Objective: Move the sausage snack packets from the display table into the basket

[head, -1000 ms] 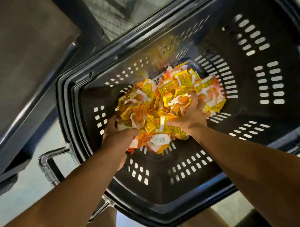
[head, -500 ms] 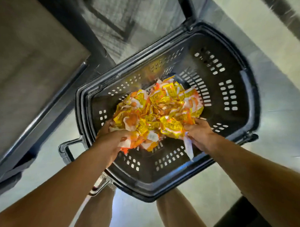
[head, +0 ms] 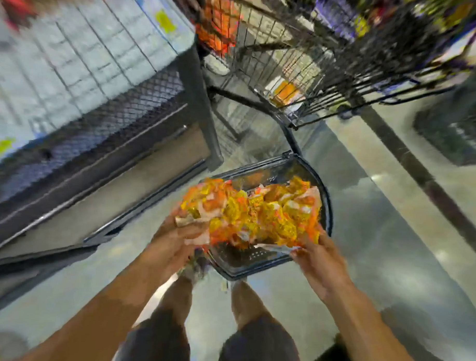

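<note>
Both hands hold one big bunch of sausage snack packets (head: pixel 250 213), yellow and orange. The left hand (head: pixel 174 240) grips the left side of the bunch with curled fingers. The right hand (head: pixel 319 255) pinches the right side from below. The bunch is up in the air, right over the dark basket (head: pixel 322 193). The basket sits on the shiny floor (head: pixel 381 229), near the person's legs (head: pixel 246 301). The picture is blurry.
</note>
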Motion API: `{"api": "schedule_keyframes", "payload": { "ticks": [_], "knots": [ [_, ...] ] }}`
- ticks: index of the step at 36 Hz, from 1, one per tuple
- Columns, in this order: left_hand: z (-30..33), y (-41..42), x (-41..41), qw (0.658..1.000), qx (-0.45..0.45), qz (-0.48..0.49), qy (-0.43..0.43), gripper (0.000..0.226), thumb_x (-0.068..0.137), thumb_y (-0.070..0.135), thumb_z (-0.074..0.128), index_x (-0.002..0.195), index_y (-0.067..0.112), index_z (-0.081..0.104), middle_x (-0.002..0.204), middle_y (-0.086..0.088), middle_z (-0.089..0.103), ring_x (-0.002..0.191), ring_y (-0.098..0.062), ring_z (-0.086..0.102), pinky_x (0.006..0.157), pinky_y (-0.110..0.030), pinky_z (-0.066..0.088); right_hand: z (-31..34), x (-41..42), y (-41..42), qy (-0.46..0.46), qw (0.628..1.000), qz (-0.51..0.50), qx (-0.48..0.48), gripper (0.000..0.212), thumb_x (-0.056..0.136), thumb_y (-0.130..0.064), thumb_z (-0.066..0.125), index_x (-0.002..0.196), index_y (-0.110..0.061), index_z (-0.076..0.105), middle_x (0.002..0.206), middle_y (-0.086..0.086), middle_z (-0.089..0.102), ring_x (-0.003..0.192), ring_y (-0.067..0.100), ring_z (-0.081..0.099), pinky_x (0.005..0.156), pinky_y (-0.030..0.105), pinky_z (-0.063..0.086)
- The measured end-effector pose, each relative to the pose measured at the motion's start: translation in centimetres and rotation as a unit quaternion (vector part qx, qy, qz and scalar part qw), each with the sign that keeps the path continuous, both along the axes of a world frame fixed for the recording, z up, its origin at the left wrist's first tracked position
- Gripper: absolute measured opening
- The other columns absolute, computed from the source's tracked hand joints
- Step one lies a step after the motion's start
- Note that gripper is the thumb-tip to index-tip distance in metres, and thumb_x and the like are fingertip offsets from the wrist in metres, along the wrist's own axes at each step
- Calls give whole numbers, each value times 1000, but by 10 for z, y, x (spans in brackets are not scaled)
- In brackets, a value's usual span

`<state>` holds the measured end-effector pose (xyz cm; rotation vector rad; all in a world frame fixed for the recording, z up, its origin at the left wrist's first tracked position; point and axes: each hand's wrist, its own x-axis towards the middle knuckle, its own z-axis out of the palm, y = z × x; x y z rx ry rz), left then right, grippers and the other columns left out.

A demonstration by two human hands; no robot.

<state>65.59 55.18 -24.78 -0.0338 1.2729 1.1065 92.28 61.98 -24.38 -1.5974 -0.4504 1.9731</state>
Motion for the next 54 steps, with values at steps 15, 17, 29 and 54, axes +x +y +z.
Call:
{"api": "schedule_keyframes", "payload": {
  "ticks": [15, 17, 29, 54],
  "knots": [
    [192, -158, -34, 981, 83, 166, 55, 72, 79, 0, 66, 145, 22, 47, 134, -14, 65, 116, -37, 63, 65, -34, 59, 182, -62, -75, 11, 976, 193, 101, 49, 86, -18, 72, 134, -26, 63, 121, 2, 74, 111, 22, 71, 79, 29, 58],
    [195, -191, -46, 976, 88, 190, 65, 70, 80, 0, 71, 143, 19, 49, 131, -15, 66, 106, -36, 65, 63, -37, 57, 188, -76, -93, -17, 965, 230, 128, 43, 94, -6, 65, 135, -21, 61, 114, 4, 75, 108, 24, 72, 75, 27, 58],
    [189, -416, -120, 926, 99, 356, 73, 70, 69, 3, 77, 134, 14, 54, 121, -19, 67, 80, -27, 69, 52, -37, 51, 236, -214, -255, 89, 930, 333, 130, 61, 76, -27, 87, 132, -23, 66, 130, 11, 69, 122, 27, 66, 87, 31, 58],
    [226, -593, -235, 803, 81, 574, 138, 65, 68, -4, 64, 127, 24, 63, 105, -16, 70, 73, -27, 64, 48, -31, 46, 258, -451, -369, 198, 844, 490, 94, 42, 75, -17, 76, 117, -16, 75, 121, 14, 73, 105, 26, 73, 78, 32, 61]
  ]
}}
